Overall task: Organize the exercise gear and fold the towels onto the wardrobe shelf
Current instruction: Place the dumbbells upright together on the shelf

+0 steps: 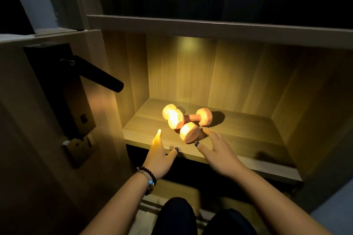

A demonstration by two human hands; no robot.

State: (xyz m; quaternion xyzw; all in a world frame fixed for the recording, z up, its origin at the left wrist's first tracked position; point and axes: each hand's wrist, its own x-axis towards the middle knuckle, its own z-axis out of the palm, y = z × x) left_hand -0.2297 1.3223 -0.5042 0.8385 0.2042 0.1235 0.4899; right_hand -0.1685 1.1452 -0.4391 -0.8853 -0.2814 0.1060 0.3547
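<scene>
A lit wooden wardrobe shelf (152,135) holds two pink dumbbells (183,120), lying crossed and touching near its front left, likely just set there as sorted gear. Both forearms reach forward. The left hand (158,155) hovers at the shelf edge, fingers straight. The right hand (217,149) has fingers spread, beside the nearer dumbbell, gripping nothing. No towels visible.
</scene>
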